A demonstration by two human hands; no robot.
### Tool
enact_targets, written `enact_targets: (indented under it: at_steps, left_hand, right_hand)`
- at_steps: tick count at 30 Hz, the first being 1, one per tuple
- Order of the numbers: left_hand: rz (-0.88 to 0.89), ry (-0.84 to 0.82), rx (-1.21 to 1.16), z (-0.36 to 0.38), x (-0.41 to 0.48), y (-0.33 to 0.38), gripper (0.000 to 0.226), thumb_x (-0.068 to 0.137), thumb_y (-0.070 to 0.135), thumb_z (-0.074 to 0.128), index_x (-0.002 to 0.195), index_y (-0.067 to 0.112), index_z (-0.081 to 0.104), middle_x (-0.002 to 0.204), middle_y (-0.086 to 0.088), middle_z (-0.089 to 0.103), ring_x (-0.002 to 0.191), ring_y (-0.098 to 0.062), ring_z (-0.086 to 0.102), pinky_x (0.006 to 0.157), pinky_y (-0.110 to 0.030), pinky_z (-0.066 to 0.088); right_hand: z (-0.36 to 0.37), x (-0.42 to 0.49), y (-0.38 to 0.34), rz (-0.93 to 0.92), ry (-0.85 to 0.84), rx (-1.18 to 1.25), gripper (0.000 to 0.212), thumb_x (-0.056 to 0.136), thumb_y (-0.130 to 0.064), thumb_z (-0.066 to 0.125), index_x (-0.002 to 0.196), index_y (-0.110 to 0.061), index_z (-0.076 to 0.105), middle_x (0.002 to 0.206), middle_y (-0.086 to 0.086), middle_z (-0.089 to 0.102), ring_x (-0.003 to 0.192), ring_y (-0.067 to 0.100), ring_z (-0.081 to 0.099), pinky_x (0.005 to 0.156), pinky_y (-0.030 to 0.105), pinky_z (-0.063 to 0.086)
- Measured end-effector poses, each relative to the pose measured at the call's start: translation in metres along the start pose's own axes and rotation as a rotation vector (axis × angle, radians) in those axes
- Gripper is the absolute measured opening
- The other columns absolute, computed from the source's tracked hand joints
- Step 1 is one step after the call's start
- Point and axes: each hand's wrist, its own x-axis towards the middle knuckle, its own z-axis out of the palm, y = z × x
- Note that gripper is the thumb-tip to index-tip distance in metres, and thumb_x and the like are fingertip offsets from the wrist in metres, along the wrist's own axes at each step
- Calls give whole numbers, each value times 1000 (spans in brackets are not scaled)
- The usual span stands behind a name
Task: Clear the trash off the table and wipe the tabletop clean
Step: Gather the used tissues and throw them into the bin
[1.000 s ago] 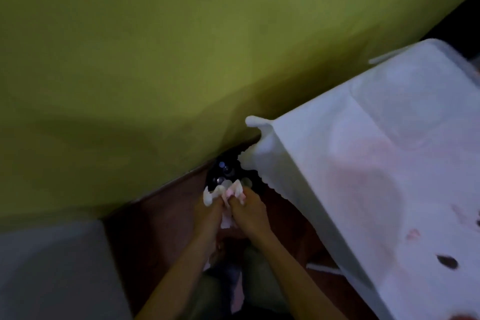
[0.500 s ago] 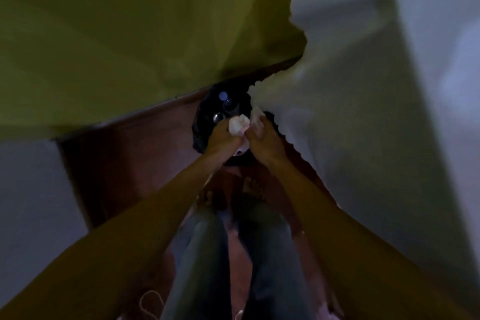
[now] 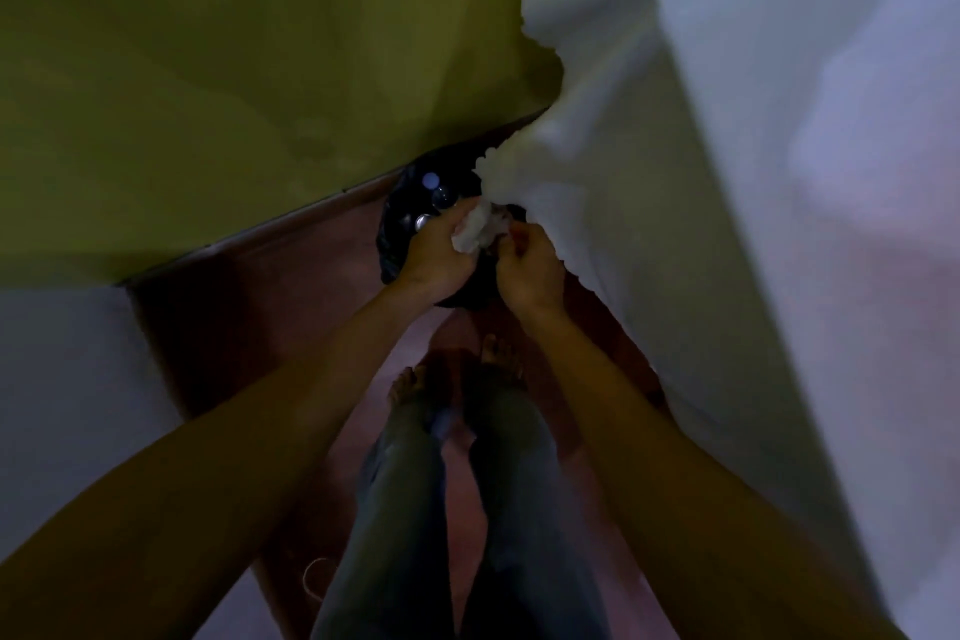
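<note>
Step in hand: dropping crumpled tissue [image 3: 475, 231] into the black trash bag [image 3: 402, 239] on the floor.
Left hand [image 3: 434, 257]: fingers curled around the wad.
Right hand [image 3: 530, 265]: pinching its near edge (contact partly hidden).
Location: directly over the bag's mouth, left of the white tablecloth [image 3: 727, 224].
Technique: release low over the opening, keeping the hanging cloth clear.

A trash bag [image 3: 410, 234] sits on the floor [image 3: 291, 296] against the wall [image 3: 234, 83], just left of the hanging tablecloth [image 3: 727, 224]. Both hands meet above the bag: the left hand [image 3: 434, 255] holds crumpled tissue [image 3: 475, 229], the right hand [image 3: 530, 265] just beside it. The person's feet [image 3: 410, 382] stand behind the bag, nearer the camera.
</note>
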Motion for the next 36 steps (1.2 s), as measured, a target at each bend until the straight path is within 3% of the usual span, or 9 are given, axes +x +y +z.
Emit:
enact_targets:
  at_steps: [3, 6, 11, 17, 21, 26, 29, 32, 36]
  left_hand:
    - [38, 2, 54, -9, -39, 26, 57, 93, -4, 55, 147, 11, 43, 137, 4, 48, 127, -9, 42, 102, -12, 32]
    - [90, -24, 107, -22, -81, 55, 55, 88, 0, 55, 143, 7, 49, 142, -9, 54, 133, -21, 48, 111, -27, 36]
    - [153, -58, 170, -40, -173, 112, 61, 93, -2, 55, 150, 8, 38, 151, -13, 45, 140, -26, 42, 113, -36, 39]
    - [168, -93, 128, -44, -254, 145, 53, 94, 1, 60, 145, 11, 47, 144, -13, 53, 132, -21, 51, 110, -40, 44]
    - [199, -107, 89, -35, -292, 170, 51, 92, -5, 58, 141, 7, 52, 140, -20, 55, 130, -26, 54, 109, -37, 45]
    - [288, -193, 175, -2, -317, 191, 54, 89, -10, 52, 138, 12, 56, 135, -25, 58, 124, -28, 58, 101, -45, 50]
    - [396, -269, 295, 33, -326, 207, 53, 90, -6, 51, 135, 20, 58, 134, -11, 63, 121, -19, 59, 97, -42, 54]
    - [464, -331, 371, 81, -344, 221, 51, 90, -1, 52, 135, 23, 57, 132, -6, 63, 119, -17, 59, 93, -39, 54]
    - [510, -417, 366, 149, -377, 236, 49, 87, 5, 57, 129, 31, 62, 127, -3, 66, 112, -15, 63, 89, -41, 55]
  right_hand:
    - [-22, -39, -27, 23, -25, -37, 27, 103, -18, 45, 124, -7, 58, 115, 3, 62, 106, 17, 58, 84, 22, 40]
    - [-42, -82, -57, -8, -9, -27, 32, 103, -21, 44, 128, -4, 57, 125, 12, 63, 114, 27, 59, 84, 22, 38]
    - [-71, -161, -96, -11, 72, 46, 30, 104, -25, 41, 117, -6, 59, 116, 12, 65, 104, 27, 60, 79, 31, 42]
    - [-92, -243, -108, 11, 171, 104, 28, 103, -23, 43, 107, -2, 60, 93, 4, 57, 83, 18, 50, 73, 30, 36]
    - [-111, -274, -106, 18, 255, 174, 23, 101, -26, 49, 107, -8, 61, 92, 0, 60, 85, 18, 57, 73, 30, 41]
    - [-159, -307, -93, -2, 334, 243, 25, 101, -23, 48, 119, -10, 57, 107, 7, 65, 92, 21, 60, 78, 31, 44]
    - [-199, -325, -74, -35, 422, 241, 25, 100, -23, 50, 121, -13, 60, 118, 6, 67, 103, 21, 63, 87, 30, 49]
    - [-247, -352, -45, -55, 522, 256, 25, 99, -21, 51, 120, -14, 63, 119, 3, 67, 107, 17, 62, 89, 25, 47]
    - [-306, -388, -3, -30, 637, 348, 24, 97, -22, 51, 115, -18, 66, 112, 0, 70, 101, 16, 66, 93, 36, 53]
